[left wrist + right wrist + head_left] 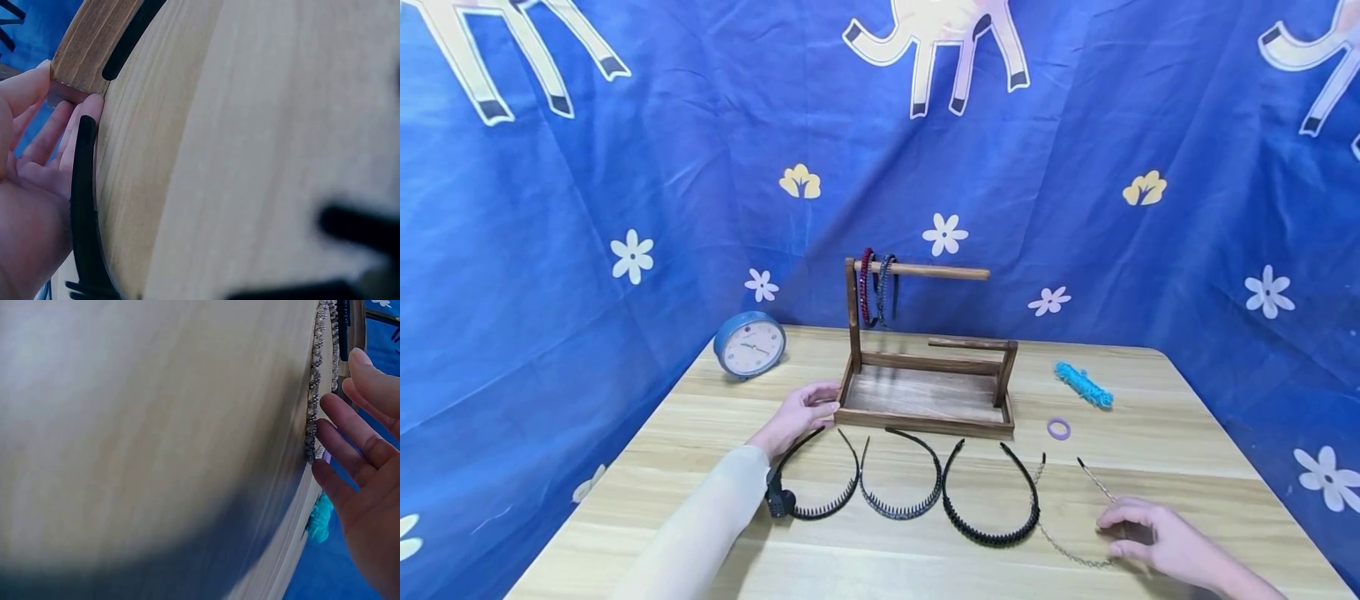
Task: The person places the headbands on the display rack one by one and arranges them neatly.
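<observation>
My left hand [799, 414] grips the front left corner of a wooden rack [925, 424], thumb and fingers on either side of it; the corner [94, 53] shows closely in the left wrist view. My right hand [1157, 537] hovers at the right side of a thin silvery beaded headband [1067, 556], its fingers loosely bent and apart. In the right wrist view the beaded strip [314, 381] runs by the fingertips, with no grip on it. A red headband [864, 287] and a dark blue-grey one [882, 292] hang on the rack's upper bar.
Left of the beaded headband lie a thick black headband [992, 540], a grey toothed one [901, 511] and a black toothed one [823, 510]. A blue clock [751, 345] stands back left. Turquoise cord [1084, 385] and a purple ring [1058, 429] lie right of the rack.
</observation>
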Demonstrator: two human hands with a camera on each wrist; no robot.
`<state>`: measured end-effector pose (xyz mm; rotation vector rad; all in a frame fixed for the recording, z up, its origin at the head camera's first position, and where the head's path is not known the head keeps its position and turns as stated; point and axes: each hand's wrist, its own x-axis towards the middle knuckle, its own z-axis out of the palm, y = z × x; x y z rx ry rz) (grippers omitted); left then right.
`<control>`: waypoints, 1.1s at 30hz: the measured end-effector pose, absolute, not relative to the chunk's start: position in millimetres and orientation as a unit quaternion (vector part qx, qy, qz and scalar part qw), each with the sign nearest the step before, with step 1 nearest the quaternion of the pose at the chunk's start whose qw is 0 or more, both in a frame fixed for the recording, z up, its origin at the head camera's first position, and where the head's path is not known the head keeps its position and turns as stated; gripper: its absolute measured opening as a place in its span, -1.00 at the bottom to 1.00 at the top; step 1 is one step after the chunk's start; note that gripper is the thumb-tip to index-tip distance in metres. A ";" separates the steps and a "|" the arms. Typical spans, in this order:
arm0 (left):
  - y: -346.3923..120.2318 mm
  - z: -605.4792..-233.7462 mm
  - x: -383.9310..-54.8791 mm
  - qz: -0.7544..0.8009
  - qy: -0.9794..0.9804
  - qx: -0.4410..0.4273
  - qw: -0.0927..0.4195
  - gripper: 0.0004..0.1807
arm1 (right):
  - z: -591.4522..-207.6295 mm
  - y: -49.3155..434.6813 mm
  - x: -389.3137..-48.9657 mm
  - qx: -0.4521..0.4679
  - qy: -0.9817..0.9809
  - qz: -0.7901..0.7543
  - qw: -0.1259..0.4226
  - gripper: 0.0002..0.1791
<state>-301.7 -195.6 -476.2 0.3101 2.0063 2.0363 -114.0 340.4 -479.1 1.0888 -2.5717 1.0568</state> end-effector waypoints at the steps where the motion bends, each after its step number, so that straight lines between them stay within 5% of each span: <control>1: -195.4 -476.2 -302.4 0.701 0.692 0.107 0.132 -0.43 | -479.0 341.4 -114.2 0.364 -0.859 0.351 0.079 -0.71; 6: -196.5 -476.4 -306.6 0.699 0.696 0.109 0.124 -0.44 | -479.2 348.0 -115.4 0.365 -0.860 0.346 0.090 -0.67; 16: -201.5 -482.4 -303.0 0.694 0.700 0.107 0.130 -0.42 | -487.1 349.4 -117.5 0.385 -0.849 0.362 0.017 -0.77; 33: -196.5 -480.4 -305.2 0.693 0.698 0.118 0.134 -0.42 | -488.8 338.4 -109.6 0.413 -0.877 0.213 0.125 -0.55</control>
